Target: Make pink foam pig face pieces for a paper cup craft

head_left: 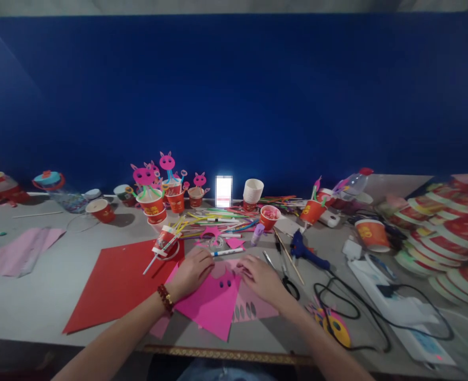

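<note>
Smooth, deep blue sheeting backs a grey desk whose near edge carries a patterned, gold-toned strip. Close to the person lies a flat, angular sheet of magenta paper, two dark ovals set near its upper right part. At its ten o'clock the left hand rests with fingers curled over the upper edge; at its one o'clock the right hand has thumb and fingertips drawn close together. Both stand apart from each other, and whether either grips the paper I cannot tell. Round dark red beads form a bracelet on the left wrist.

Paler pink paper with a row of grey leaf-shaped marks adjoins the magenta at three o'clock, partly covered by the right forearm. Stiff red card spreads at nine o'clock. Toward eleven, glossy paper cups bear pink, eared cut-outs; gold lettering on the red cups is too small to read. At one o'clock rises a ribbed stack of white cups, at two a blue plastic glue gun. Straight at twelve, a glowing rectangle is pixelated beyond reading. Toward half past two, piled red-and-white paperware blurs and runs off the frame.
</note>
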Tool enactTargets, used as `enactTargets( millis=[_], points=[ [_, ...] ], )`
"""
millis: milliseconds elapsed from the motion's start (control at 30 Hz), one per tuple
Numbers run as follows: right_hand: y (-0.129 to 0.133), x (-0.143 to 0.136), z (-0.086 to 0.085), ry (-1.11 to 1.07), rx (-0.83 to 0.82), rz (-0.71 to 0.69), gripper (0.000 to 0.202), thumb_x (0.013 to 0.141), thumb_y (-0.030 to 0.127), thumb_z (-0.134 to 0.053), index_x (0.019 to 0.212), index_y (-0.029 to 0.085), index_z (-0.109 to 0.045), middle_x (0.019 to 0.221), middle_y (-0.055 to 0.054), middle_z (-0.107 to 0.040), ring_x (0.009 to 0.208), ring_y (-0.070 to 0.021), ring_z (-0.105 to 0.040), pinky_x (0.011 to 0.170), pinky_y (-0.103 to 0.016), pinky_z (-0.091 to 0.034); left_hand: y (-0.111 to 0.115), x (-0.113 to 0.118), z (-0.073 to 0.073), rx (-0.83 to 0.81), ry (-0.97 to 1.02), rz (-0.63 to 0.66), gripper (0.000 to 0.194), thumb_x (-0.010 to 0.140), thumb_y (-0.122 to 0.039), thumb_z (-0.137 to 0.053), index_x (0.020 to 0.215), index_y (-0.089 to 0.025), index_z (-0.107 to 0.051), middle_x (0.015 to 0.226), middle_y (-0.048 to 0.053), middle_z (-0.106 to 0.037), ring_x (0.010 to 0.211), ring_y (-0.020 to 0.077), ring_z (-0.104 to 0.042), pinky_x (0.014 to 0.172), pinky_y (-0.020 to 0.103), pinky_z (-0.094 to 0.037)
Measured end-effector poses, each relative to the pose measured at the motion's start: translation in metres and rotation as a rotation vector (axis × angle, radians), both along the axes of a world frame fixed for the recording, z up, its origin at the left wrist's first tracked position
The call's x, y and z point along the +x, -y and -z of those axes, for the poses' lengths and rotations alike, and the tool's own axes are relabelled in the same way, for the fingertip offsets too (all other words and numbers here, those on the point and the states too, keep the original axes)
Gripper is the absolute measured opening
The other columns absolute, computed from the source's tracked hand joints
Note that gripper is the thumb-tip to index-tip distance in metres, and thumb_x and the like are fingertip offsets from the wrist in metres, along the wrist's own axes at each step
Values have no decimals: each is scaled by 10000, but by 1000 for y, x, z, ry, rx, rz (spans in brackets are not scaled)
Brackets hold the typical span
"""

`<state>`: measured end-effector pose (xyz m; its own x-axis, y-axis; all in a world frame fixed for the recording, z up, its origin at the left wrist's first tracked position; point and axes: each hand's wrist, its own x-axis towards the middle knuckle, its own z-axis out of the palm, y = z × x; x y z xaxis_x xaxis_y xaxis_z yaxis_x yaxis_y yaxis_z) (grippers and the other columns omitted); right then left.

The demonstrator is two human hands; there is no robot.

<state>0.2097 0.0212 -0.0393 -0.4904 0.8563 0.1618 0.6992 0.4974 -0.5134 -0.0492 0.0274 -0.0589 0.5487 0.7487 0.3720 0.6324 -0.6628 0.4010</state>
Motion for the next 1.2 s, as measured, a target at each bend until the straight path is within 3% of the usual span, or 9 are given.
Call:
enactTargets(
  millis=[200,400,567,733,1200],
  points=[
    [-10,-22,11,46,29,-24,154,885,76,-555,934,195,-639,994,-62,-674,977,-218,-625,840,-317,-479,0,-4,5,-1,41,-20,213,1018,-195,-418,1002,-192,-631,982,81,-654,957,214,-584,859,374,-510],
    [-9,-3,14,28,8,-25,277,800,0,-527,970,202,-612,1025,-60,-660,1018,-227,-593,889,-344,-460,6,-9,1,-25,102,-1,198,1006,-185,-432,1058,-201,-622,1040,86,-637,1005,213,-570,904,383,-491],
    [-13,9,8,139,3,-57,339,767,-14,-533,1013,202,-622,1073,-73,-641,1061,-244,-570,927,-363,-450,11,-4,2,-59,-16,61,159,931,-241,-574,1081,-216,-622,1147,91,-608,1107,246,-536,980,426,-457],
    [-12,9,7,153,-17,-52,294,793,0,-545,982,211,-622,1056,-63,-633,1041,-241,-568,915,-360,-454,12,-1,5,-99,-116,81,458,790,-444,-762,1152,-227,-586,1231,108,-569,1151,304,-500,1020,496,-409],
    [-14,12,10,165,0,-27,188,828,32,-556,858,216,-573,983,-51,-616,990,-229,-569,847,-330,-457,10,0,14,-96,-108,108,383,851,-438,-714,1114,-207,-558,1192,101,-590,1134,284,-518,1073,526,-357]
  ],
)
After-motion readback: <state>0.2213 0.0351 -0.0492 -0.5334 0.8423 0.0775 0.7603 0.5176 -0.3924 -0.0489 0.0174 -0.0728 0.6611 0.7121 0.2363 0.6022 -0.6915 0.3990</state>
